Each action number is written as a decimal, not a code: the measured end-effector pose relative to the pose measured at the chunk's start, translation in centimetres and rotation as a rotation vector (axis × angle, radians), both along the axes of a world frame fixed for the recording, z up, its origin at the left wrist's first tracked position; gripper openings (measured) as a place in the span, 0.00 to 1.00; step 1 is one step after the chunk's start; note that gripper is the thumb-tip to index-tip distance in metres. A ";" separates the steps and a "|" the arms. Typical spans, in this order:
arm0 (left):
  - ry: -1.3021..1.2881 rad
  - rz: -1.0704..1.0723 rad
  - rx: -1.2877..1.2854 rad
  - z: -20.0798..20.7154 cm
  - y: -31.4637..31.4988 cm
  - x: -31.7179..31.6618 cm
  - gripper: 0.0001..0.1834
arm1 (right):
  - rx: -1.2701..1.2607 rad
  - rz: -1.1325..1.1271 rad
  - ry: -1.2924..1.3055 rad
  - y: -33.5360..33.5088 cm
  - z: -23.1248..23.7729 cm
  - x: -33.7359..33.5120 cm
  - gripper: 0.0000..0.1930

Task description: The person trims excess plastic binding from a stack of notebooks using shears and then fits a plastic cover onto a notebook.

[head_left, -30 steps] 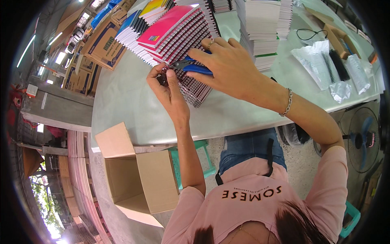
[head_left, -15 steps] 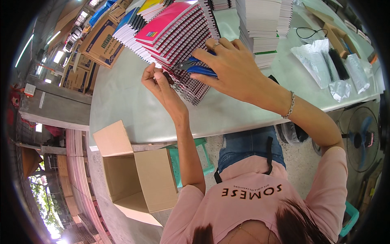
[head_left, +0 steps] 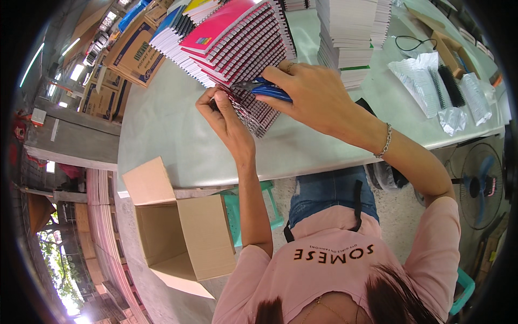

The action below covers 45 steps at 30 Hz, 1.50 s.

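Lettered pink shirt (dark capitals), printed brown carton

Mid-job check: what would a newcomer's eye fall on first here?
Probably the bright pink-red cover topping a stack of spiral-bound notebooks, upper middle on the pale table. Next, the blue-handled pliers in the right hand, their tips at the bindings, with the left hand at the stack's near left corner. Then the open cardboard box, below the table's near edge at lower left.
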State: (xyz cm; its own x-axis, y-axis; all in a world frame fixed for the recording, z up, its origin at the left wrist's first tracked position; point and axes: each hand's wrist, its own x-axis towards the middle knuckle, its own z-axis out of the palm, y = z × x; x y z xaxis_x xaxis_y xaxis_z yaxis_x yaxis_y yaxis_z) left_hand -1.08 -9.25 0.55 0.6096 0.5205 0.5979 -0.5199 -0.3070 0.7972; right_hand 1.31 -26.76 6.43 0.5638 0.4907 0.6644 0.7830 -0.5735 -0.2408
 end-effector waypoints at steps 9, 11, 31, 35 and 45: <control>0.003 -0.087 -0.032 0.5 -0.9 -0.6 0.20 | 0.009 -0.047 -0.214 0.6 -1.3 0.7 0.18; 0.055 -0.086 -0.023 0.6 -1.2 -0.9 0.20 | -0.005 -0.035 -0.193 0.6 -1.1 0.9 0.17; 0.033 -0.119 -0.062 -0.6 -0.8 -0.9 0.19 | -0.024 -0.056 -0.115 0.4 -2.4 0.3 0.21; 0.044 -0.121 -0.047 -0.9 -0.3 -1.1 0.17 | -0.022 -0.042 -0.137 1.0 -2.3 0.2 0.19; 0.041 -0.051 -0.121 -1.5 -0.3 -0.7 0.18 | -0.032 -0.012 0.085 0.3 -2.0 -0.4 0.17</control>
State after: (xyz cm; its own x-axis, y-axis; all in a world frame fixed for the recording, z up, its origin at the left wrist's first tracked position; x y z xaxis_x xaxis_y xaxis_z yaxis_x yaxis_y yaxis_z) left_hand -1.73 -9.57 -0.94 0.6593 0.5554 0.5068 -0.4989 -0.1812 0.8475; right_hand 0.86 -26.43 4.45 0.6235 0.5036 0.5980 0.7535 -0.5910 -0.2879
